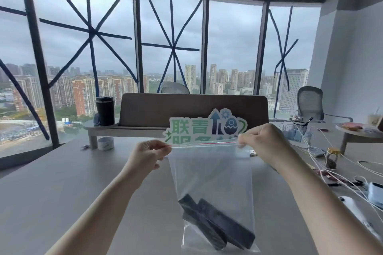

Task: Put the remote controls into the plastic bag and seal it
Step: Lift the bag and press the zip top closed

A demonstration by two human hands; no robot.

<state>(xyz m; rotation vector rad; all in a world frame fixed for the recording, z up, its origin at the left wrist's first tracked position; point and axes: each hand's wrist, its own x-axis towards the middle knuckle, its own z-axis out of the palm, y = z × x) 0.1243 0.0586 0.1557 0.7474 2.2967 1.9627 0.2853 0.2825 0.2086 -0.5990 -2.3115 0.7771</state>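
Note:
A clear plastic zip bag [209, 174] hangs upright above the grey table [62, 182]. My left hand [148, 156] pinches the left end of its red-lined zip strip. My right hand [263, 144] pinches the right end, and the strip is stretched taut between them. Two black remote controls [217, 225] lie slanted side by side in the bottom of the bag. Whether the zip is pressed closed along its length I cannot tell.
A brown desk divider [192, 107] with a green-and-blue sign [207, 128] stands behind the bag. A black tumbler [105, 111] and a tape roll [105, 144] are at the left. White cables [331, 163], a jar [332, 157] and white devices [352, 209] crowd the right side.

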